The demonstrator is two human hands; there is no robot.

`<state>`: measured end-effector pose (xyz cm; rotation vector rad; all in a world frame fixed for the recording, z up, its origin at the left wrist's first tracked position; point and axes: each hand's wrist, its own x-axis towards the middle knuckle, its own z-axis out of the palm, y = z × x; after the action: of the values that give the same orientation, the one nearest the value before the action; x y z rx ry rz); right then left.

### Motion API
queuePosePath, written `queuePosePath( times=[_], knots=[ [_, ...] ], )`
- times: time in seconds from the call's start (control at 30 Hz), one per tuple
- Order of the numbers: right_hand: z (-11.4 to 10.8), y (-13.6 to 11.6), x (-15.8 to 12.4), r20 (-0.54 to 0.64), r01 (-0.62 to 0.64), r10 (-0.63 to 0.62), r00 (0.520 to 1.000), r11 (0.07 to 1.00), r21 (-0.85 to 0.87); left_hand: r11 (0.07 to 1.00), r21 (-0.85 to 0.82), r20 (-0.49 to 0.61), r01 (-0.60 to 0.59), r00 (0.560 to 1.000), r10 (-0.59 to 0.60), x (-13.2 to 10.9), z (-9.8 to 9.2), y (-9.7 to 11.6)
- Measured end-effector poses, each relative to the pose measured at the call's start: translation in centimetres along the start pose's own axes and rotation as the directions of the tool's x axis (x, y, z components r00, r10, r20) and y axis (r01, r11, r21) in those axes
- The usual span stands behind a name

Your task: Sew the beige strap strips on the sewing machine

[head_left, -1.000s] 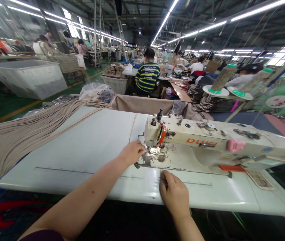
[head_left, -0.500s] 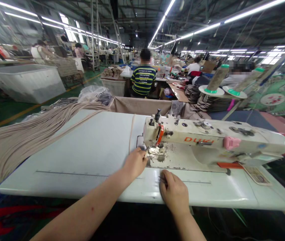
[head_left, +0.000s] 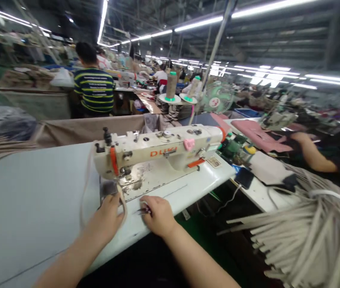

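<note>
A cream sewing machine stands on a white table. My left hand sits just in front of the needle area, fingers closed on a thin beige strap that loops back from under the machine head. My right hand rests on the table edge to its right, closed on a small metal tool, likely thread snips. More of the beige strap runs away across the table to the left of the machine.
A large bundle of beige straps hangs at the right. Another person's arm works at the neighbouring table, with a phone near it. A person in a striped shirt sits ahead. Thread cones and a green fan stand behind.
The view has swung to the right, bringing in the strap bundle and a neighbouring worker. My left hand has drawn the strap back from the needle toward me. The right hand stays put.
</note>
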<state>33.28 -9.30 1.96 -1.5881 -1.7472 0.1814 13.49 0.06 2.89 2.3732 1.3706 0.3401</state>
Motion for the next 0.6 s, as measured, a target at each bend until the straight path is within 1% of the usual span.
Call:
queuePosePath(
  times=[0.1,0.17,0.23,0.27,0.33,0.43,0.53,0.6],
  knots=[
    [-1.4,0.7,-1.4,-0.091,-0.083,0.091,0.992,0.992,0.092,0.981,0.118,-0.083,-0.152,0.983,0.162,-0.5,0.7,-1.3],
    [-2.6,1.6,-2.8,-0.173,-0.165,0.189,0.967,0.975,0.148,0.957,0.183,-0.13,-0.224,0.96,0.249,-0.4,0.9,-2.0],
    [-4.0,3.1,-4.5,-0.262,-0.26,0.307,0.915,0.945,0.197,0.942,0.185,-0.157,-0.282,0.937,0.311,-0.2,1.1,-2.5],
    [-4.8,4.1,-5.5,-0.307,-0.313,0.37,0.877,0.924,0.219,0.94,0.164,-0.165,-0.3,0.931,0.326,0.0,1.3,-2.7],
    [-6.5,6.5,-7.5,-0.391,-0.425,0.497,0.775,0.867,0.26,0.941,0.109,-0.153,-0.321,0.93,0.335,0.4,1.6,-2.9],
    [-9.1,10.9,-10.9,-0.477,-0.583,0.656,0.585,0.749,0.314,0.944,0.086,-0.142,-0.318,0.934,0.327,0.5,2.0,-3.0],
    [-11.1,14.9,-15.0,-0.502,-0.73,0.783,0.366,0.577,0.367,0.934,0.127,-0.17,-0.334,0.92,0.352,0.2,2.2,-3.0],
    [-11.7,16.8,-17.7,-0.512,-0.803,0.834,0.207,0.444,0.398,0.922,0.159,-0.164,-0.352,0.912,0.376,0.2,2.4,-3.3]
  ],
)
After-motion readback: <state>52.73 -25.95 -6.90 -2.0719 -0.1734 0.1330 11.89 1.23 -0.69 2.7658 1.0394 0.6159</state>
